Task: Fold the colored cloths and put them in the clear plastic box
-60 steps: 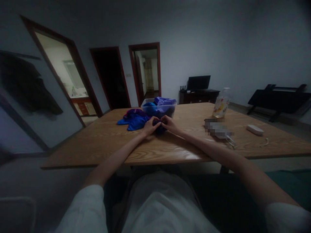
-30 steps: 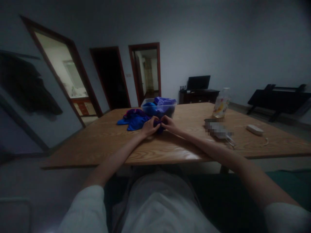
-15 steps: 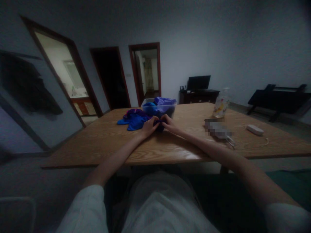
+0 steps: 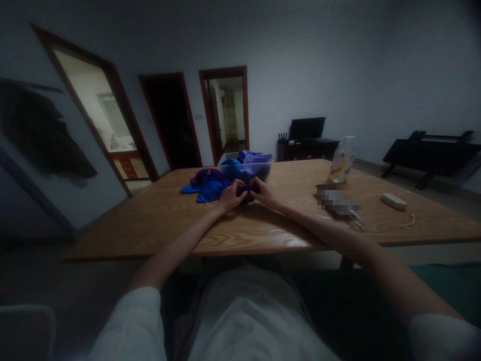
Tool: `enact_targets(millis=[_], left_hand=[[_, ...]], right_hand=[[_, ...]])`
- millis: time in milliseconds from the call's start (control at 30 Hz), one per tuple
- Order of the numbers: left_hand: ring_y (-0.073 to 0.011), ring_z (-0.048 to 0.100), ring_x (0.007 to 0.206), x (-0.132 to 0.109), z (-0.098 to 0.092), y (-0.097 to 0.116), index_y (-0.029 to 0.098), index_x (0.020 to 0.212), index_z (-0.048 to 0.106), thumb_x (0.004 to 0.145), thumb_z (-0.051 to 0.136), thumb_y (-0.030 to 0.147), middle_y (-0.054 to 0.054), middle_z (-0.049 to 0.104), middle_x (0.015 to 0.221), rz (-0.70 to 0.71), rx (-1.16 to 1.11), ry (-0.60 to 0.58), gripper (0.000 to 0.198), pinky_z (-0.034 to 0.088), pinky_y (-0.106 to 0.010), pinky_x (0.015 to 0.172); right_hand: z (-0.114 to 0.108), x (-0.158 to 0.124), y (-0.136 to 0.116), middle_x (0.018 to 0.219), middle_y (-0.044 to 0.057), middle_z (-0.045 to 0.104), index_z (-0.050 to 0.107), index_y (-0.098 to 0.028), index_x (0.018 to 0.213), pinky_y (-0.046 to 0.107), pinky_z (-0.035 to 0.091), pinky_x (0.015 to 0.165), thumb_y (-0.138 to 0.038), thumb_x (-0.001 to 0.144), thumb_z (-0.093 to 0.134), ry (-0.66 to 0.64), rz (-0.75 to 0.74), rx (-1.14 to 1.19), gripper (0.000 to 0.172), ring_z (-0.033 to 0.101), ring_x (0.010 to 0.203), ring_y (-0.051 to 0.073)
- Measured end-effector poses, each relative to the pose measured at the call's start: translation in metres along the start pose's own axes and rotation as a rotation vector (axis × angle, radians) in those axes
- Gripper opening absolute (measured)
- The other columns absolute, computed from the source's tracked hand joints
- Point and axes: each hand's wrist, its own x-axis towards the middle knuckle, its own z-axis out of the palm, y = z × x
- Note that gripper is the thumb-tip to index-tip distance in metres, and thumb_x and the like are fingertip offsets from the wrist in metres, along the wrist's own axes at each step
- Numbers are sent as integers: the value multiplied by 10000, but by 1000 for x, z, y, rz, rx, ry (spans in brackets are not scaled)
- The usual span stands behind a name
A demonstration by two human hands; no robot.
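My left hand [image 4: 232,195] and my right hand [image 4: 263,192] meet over the middle of the table, fingers curled and pinching a dark purple cloth [image 4: 248,191] between them. Too little of the cloth shows to tell what kind of piece it is. Just left of my left hand lies a crumpled heap of blue fabric [image 4: 211,189] with a dark purple and pink part on top. Behind my hands stands a clear plastic bin [image 4: 268,165] holding blue and lavender cloth [image 4: 256,158].
On the right of the wooden table [image 4: 150,225] stand a clear bottle [image 4: 341,163], a blurred-out grey object [image 4: 335,200] with a strap and a white oblong case [image 4: 394,201] with a short cord [image 4: 409,220]. A television [image 4: 307,128] rests on a dark cabinet beyond.
My fingers have shifted slightly on the dark purple cloth, and its hanging part now shows less below my hands. The heap and bin have stayed in place.
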Motion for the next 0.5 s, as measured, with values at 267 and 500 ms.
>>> enact_targets(millis=[267,500], left_hand=[[-218,707,958,2,-1,1,249,1279,631,987,601,383,-45,732,1074,-10,-32,-45,322,549,-328,858],[-232,684,1106,4,-1,-1,226,1190,690,994,594,319,-58,731,1192,8,-85,-24,236,533,-353,979]], right_hand=[[2,2,-4,914,22,620,594,-205,970,288,433,718,-213,815,622,47,-62,-66,158,529,777,174],[-6,-1,-13,993,40,637,599,-209,1062,308,469,785,-253,868,628,1,-22,7,201,586,881,202]])
